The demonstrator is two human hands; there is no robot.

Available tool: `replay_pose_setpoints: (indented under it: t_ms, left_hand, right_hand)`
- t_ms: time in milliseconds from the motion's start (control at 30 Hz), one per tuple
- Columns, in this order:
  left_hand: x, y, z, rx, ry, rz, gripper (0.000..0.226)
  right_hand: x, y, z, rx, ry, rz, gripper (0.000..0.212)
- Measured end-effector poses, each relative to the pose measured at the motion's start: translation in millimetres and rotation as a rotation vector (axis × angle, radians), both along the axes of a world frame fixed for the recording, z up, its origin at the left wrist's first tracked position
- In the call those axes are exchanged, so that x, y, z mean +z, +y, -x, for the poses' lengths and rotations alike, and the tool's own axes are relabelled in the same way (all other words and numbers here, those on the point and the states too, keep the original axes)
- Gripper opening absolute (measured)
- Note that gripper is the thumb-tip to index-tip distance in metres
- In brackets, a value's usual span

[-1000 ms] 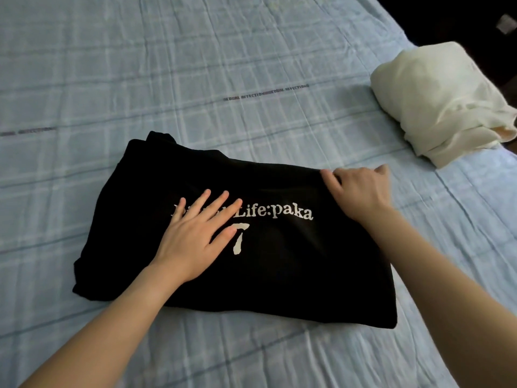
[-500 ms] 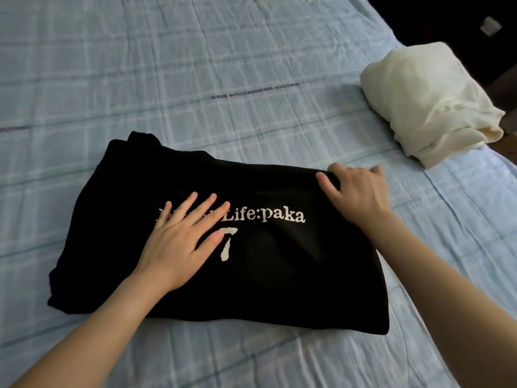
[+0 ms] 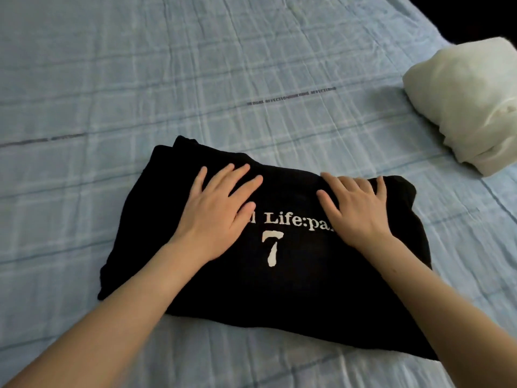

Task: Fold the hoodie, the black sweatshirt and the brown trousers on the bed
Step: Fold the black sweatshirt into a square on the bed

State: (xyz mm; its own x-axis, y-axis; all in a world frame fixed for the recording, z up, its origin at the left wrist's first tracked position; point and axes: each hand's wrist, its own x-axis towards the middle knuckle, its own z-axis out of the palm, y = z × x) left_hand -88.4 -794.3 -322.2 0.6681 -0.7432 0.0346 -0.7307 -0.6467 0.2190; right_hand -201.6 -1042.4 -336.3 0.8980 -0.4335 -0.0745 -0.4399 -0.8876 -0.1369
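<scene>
- The left hand (image 3: 215,214) and right hand (image 3: 358,211) are pressing, fingers straight and gripping nothing, on the folded black sweatshirt (image 3: 279,298) near the bed's (image 3: 195,65) front edge.
- The smoothing step seems to be finishing; the brown trousers, unseen here, are probably needing fetching next.

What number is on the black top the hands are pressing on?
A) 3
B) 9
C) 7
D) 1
C: a white 7 is printed on the black sweatshirt, between the left hand and the right hand.
</scene>
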Motion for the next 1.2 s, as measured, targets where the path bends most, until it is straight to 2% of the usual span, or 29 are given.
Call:
replay_pose_setpoints:
  t_ms: [67,133,267,400,533,600,667,733,867,967,1000,1067,1133,1200]
  left_hand:
    - [-6,3,-36,0.025,-0.081,-0.119,0.057]
    - [-26,17,-57,0.097,-0.028,-0.206,0.059]
    - [-48,28,-56,0.15,0.104,-0.147,0.06]
    - [-15,16,-48,0.184,0.121,-0.243,0.061]
    - [-2,22,28,0.106,0.071,-0.106,0.065]
    - [-13,27,44,0.096,0.152,-0.118,0.062]
    - [-24,28,41,0.117,0.191,-0.107,0.058]
    - [-29,25,40,0.111,0.164,-0.066,0.055]
    - [-10,49,38,0.097,0.23,0.152,0.05]
    - [-5,103,23,0.364,0.113,0.203,0.055]
    - [-7,124,21,0.496,0.156,0.156,0.062]
    - [-11,156,19,0.723,0.378,0.123,0.079]
    - [-16,171,20,0.777,0.52,0.17,0.088]
    - [-16,176,21,0.762,0.622,0.274,0.088]
  right_hand:
    - [-8,-6,4,0.006,-0.046,-0.005,0.057]
    - [-17,-6,9,0.004,-0.087,-0.03,0.056]
    - [-20,-1,5,0.009,-0.039,-0.014,0.054]
    - [13,15,2,-0.074,0.066,-0.016,0.056]
    - [33,107,8,-0.093,-0.242,-0.176,0.061]
    - [17,145,12,-0.07,-0.187,-0.259,0.058]
    - [-7,158,16,-0.085,-0.084,-0.227,0.054]
    - [-19,155,19,-0.107,-0.081,-0.183,0.053]
    - [-18,156,22,-0.1,-0.122,-0.191,0.055]
    - [-17,156,23,-0.112,-0.138,-0.18,0.057]
    - [-18,156,23,-0.112,-0.146,-0.174,0.058]
    - [-20,157,23,-0.119,-0.162,-0.165,0.059]
    - [-22,157,23,-0.127,-0.175,-0.156,0.059]
    - [-23,158,23,-0.125,-0.176,-0.138,0.059]
